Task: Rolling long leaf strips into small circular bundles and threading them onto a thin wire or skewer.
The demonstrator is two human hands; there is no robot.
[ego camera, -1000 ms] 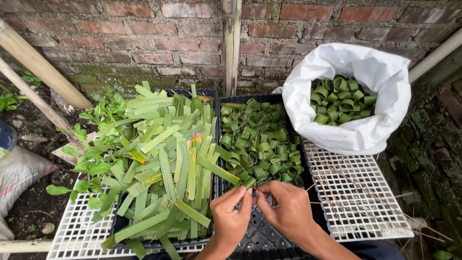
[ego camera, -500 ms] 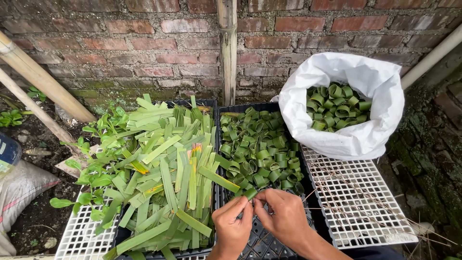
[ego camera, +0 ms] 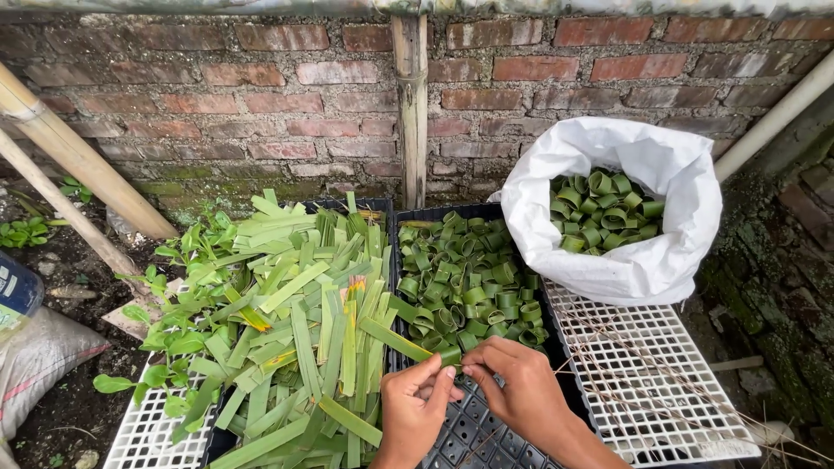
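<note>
Head view showed the left hand (ego camera: 415, 408) and right hand (ego camera: 519, 382), low centre, both pinched shut on a leaf strip (ego camera: 408, 340) half-rolled into a ring beside the rolled rings (ego camera: 465, 278); fastening the coil seemingly called for a steady pinch.

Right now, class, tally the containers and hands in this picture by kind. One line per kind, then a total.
Black trays: 2
White grid trays: 2
White sacks: 1
Hands, the left hand and right hand, both pinching a leaf ring: 2
Total: 7
</note>
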